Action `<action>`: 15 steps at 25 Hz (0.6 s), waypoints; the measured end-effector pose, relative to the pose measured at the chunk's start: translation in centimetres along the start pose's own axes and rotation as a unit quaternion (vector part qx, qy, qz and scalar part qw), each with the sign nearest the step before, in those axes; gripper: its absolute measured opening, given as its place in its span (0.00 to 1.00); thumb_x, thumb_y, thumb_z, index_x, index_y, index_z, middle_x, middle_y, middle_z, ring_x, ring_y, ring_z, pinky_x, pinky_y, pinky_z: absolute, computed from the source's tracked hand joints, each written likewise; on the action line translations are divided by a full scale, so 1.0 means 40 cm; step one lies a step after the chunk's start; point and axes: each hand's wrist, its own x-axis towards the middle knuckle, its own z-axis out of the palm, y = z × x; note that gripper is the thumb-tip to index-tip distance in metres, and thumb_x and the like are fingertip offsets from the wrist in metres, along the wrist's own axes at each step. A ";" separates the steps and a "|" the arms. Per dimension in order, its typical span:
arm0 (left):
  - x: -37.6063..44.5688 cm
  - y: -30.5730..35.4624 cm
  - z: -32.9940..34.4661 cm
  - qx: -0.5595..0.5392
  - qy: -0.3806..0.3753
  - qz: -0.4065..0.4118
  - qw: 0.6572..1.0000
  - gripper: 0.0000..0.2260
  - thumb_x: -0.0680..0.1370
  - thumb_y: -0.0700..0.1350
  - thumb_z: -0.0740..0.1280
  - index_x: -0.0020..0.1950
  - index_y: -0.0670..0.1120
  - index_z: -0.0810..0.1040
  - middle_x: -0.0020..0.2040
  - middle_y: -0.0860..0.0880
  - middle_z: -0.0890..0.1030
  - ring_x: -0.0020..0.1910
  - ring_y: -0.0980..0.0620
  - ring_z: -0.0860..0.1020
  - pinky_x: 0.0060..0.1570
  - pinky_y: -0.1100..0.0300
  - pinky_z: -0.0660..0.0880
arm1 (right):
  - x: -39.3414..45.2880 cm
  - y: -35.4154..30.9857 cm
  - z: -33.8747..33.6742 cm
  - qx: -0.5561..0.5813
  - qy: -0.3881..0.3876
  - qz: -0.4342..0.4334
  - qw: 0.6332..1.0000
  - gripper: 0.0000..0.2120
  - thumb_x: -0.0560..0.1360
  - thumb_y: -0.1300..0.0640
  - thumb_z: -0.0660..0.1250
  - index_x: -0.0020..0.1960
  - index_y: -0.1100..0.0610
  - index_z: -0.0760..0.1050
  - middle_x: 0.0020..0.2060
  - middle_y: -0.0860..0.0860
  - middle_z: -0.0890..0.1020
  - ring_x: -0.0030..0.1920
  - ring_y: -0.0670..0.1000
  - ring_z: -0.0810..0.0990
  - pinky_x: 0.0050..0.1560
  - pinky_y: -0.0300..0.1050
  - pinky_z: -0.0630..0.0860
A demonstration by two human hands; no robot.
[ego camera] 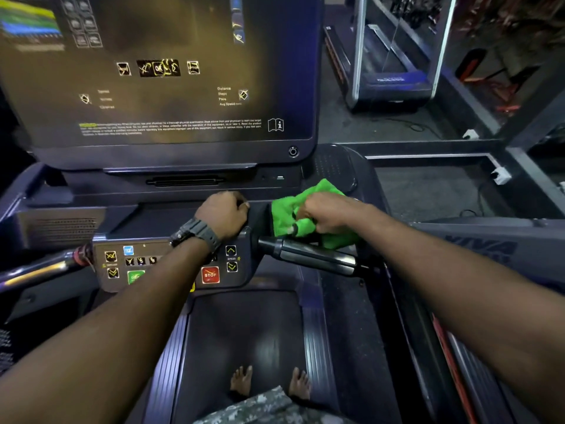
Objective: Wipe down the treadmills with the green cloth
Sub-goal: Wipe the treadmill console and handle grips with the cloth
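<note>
A: Where's the green cloth (301, 214)?

B: Bunched in the right hand (328, 213), grip closed around it, pressed on the console ledge just above the right handlebar (308, 255) of the treadmill (244, 332).

A: Left hand (224, 213)?

B: Curled into a fist on the top edge of the button panel (171, 264), close beside the cloth, holding nothing I can see (watch (195, 234) on that wrist).

A: Anything else in frame?

B: Red stop button (210, 274) below the left wrist. Dark screen (159, 71) above. Bare feet (241, 379) on the belt. Second treadmill (394, 56) upper right, well apart.
</note>
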 end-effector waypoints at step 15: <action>0.038 0.067 0.036 -0.098 0.049 0.058 0.992 0.17 0.74 0.35 0.60 0.62 0.39 0.73 0.56 0.39 0.77 0.57 0.40 0.75 0.58 0.53 0.69 | 0.010 -0.074 0.028 -0.045 -0.003 -0.021 0.999 0.17 0.68 0.66 0.62 0.55 0.55 0.78 0.50 0.56 0.81 0.53 0.60 0.79 0.45 0.49 0.77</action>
